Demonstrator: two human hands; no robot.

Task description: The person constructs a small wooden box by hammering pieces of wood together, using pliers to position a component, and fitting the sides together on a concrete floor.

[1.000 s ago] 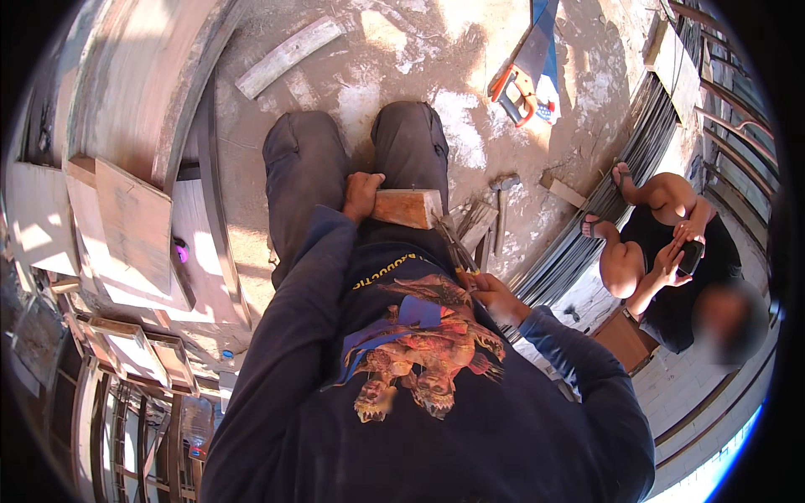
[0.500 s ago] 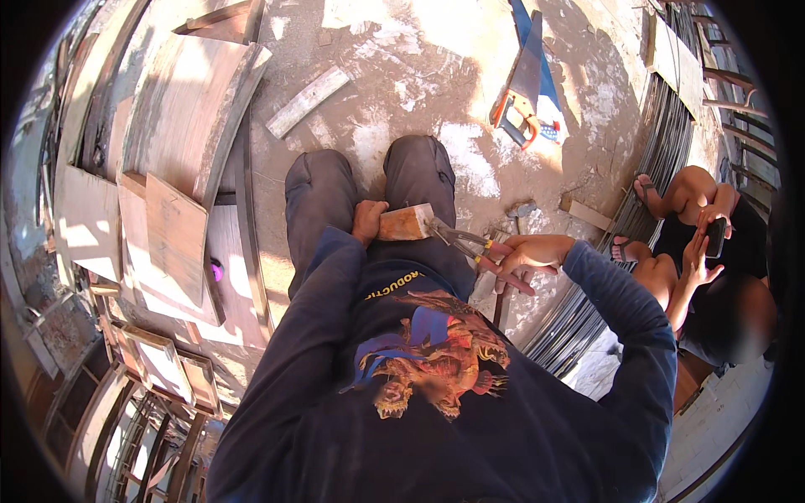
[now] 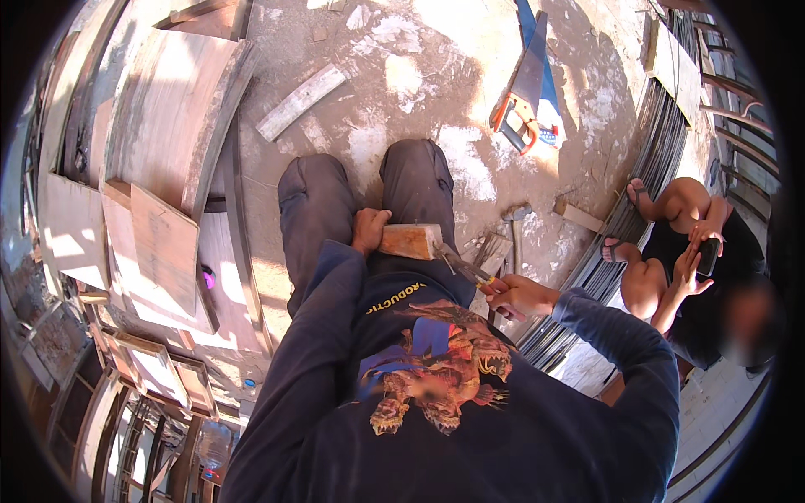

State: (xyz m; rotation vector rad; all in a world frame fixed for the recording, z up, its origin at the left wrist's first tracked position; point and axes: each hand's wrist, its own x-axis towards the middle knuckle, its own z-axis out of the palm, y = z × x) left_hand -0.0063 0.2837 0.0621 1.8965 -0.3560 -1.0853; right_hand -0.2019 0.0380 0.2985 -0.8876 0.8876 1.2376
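Note:
My left hand [image 3: 369, 231] is closed around the left end of a short wooden block [image 3: 408, 241], which lies across my lap just in front of my shirt. My right hand [image 3: 520, 298] grips the handles of a pair of pliers [image 3: 466, 267], squeezed close together. The jaws meet the block's right end; whether they pinch a nail there is too small to make out. A hammer [image 3: 516, 233] lies on the ground beyond my right hand, near a small wood offcut [image 3: 492, 251].
A handsaw [image 3: 527, 80] lies on the ground ahead, beside a blue strip. Wooden panels [image 3: 172, 109] are stacked along the left. Bundled dark rods [image 3: 631, 201] run along the right. There, another person [image 3: 708, 277] crouches, holding a phone. A loose board [image 3: 300, 102] lies ahead.
The pliers' handles, spread apart before, are now squeezed together in my right hand, which has moved slightly down. The block has tilted and shifted slightly down. My left hand keeps its hold.

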